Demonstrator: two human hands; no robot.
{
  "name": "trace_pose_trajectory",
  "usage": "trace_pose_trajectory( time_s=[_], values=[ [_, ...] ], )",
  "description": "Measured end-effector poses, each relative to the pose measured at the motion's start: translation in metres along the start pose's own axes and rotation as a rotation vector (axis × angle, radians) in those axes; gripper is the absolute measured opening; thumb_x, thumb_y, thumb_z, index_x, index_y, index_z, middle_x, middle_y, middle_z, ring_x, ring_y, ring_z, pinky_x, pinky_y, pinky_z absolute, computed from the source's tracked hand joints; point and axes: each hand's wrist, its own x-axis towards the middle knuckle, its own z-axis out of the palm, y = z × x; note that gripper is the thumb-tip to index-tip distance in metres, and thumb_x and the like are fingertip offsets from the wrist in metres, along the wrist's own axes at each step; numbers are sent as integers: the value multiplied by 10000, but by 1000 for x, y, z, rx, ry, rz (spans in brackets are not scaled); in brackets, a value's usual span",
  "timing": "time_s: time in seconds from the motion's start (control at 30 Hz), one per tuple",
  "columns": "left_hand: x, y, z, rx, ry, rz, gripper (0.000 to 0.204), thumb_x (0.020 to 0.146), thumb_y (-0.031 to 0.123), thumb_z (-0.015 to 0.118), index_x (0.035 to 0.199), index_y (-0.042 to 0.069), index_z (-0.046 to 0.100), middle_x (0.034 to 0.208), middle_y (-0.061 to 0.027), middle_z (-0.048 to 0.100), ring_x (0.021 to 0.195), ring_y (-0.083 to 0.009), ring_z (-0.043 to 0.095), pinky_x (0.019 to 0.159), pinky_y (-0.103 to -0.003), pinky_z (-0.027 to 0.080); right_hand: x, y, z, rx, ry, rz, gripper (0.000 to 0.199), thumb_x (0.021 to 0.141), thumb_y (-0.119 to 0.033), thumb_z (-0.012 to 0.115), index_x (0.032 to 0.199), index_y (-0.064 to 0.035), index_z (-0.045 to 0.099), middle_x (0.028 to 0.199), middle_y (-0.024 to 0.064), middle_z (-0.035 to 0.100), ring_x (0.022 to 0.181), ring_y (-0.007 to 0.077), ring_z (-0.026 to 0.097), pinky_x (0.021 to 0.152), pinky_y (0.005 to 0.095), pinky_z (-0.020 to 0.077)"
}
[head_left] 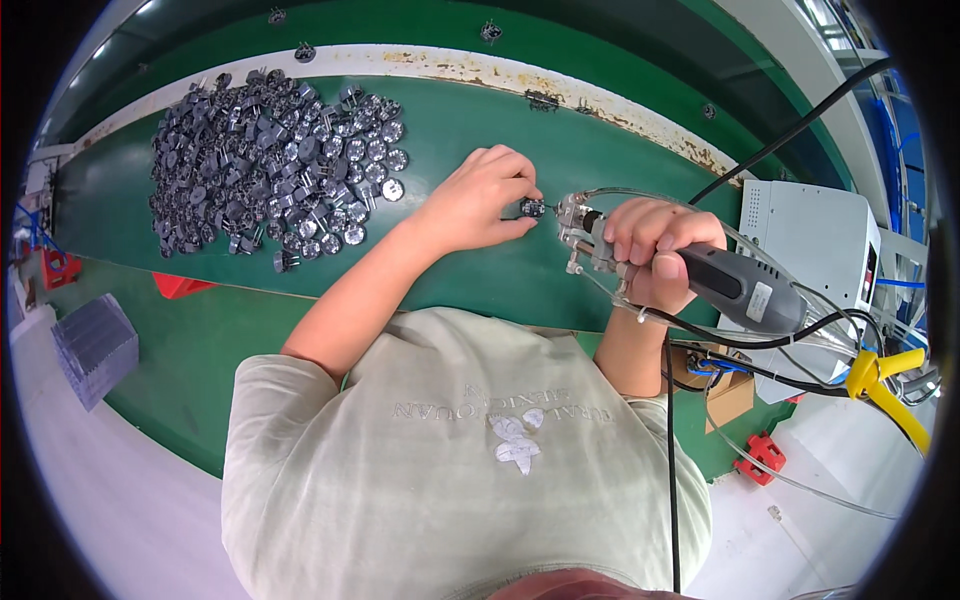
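Note:
Between the thumb and fingertips of my left hand [488, 198] is a small round black electronic part [532, 208], held just over the green mat. My right hand [660, 245] wraps round the dark grey handle of a corded tool [745, 285] that looks like a soldering gun. Its metal head [580, 222], with thin clear tubes along it, points left at the part. A fine tip reaches close to the part; whether they touch I cannot tell. Left of my hands lies a big heap of similar small round parts [265, 160], many with pins showing.
A green work surface [450, 110] lies under my hands, with a rusty white ledge [440, 65] behind it. Several loose parts lie beyond that ledge. At right stand a grey box [800, 235], black cables and a yellow tie [880, 375]. A cardboard box [730, 400] sits below.

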Motion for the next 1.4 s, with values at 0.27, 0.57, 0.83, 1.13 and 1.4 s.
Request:
trace_pose_trajectory(
  time_s=[0.27, 0.57, 0.83, 1.13, 1.4],
  values=[
    [-1, -3, 1, 1, 6, 4, 282, 743, 182, 828, 982, 67, 732, 1058, -45, 622, 1075, -264, 573, 974, -398, 445, 0, 3, 1, -4, -21, 13, 250, 906, -216, 728, 923, -56, 536, 646, 73, 563, 544, 217, 566, 572, 423, 528],
    [-1, -5, 2, -12, 1, 10, 256, 761, 194, 819, 971, 76, 732, 1050, -40, 607, 1091, -260, 559, 986, -404, 437, 1, 4, 6, 50, 30, 2, 286, 874, -97, 806, 880, -34, 527, 676, 86, 601, 553, 201, 571, 605, 404, 547],
    [-2, -5, 2, -17, -5, -3, 258, 758, 193, 823, 970, 76, 735, 1046, -33, 605, 1088, -251, 558, 979, -394, 440, 1, 6, 7, 8, 2, -3, 269, 883, -124, 782, 890, -44, 526, 661, 76, 588, 549, 205, 569, 591, 405, 536],
    [-1, -5, 1, -3, -21, 0, 248, 759, 187, 827, 959, 73, 736, 1030, -28, 610, 1095, -252, 558, 970, -396, 433, 5, 9, 20, -168, -36, 33, 219, 881, -67, 720, 862, -44, 504, 636, 74, 563, 550, 198, 554, 588, 377, 522],
    [-2, -4, 2, -4, -9, 18, 276, 748, 187, 825, 977, 66, 729, 1059, -48, 629, 1076, -267, 573, 952, -397, 440, 11, 5, 18, -37, -25, 57, 256, 822, 5, 781, 873, -26, 533, 699, 94, 615, 612, 209, 610, 606, 361, 526]
  ],
)
